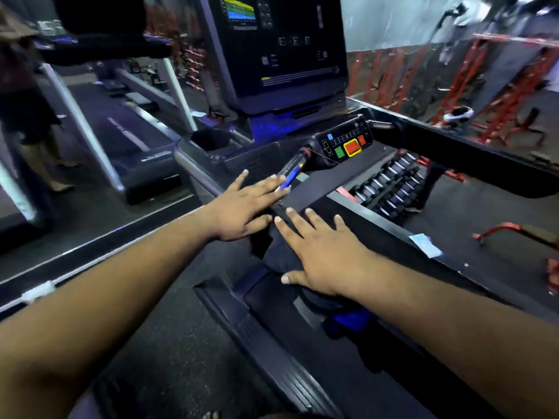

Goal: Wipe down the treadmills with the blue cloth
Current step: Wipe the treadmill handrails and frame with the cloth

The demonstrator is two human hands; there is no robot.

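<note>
I stand on a treadmill [272, 352] facing its console [281, 55]. The blue cloth [351, 320] is dark and bunched, draped over the centre handlebar and hanging down towards the belt. My right hand [320, 252] lies flat on the cloth with fingers spread, pressing it against the bar. My left hand [245, 207] rests flat just left of it, fingers spread, with nothing in it. Its fingertips reach the lower end of a shiny grip [292, 173] below the button panel [348, 143].
A second treadmill [136, 137] stands to the left, with a person [24, 110] standing beside it. A cup holder [208, 139] sits left of the console. A dumbbell rack [390, 186] and red frames [499, 86] are on the right, with a white paper [425, 244] on the floor.
</note>
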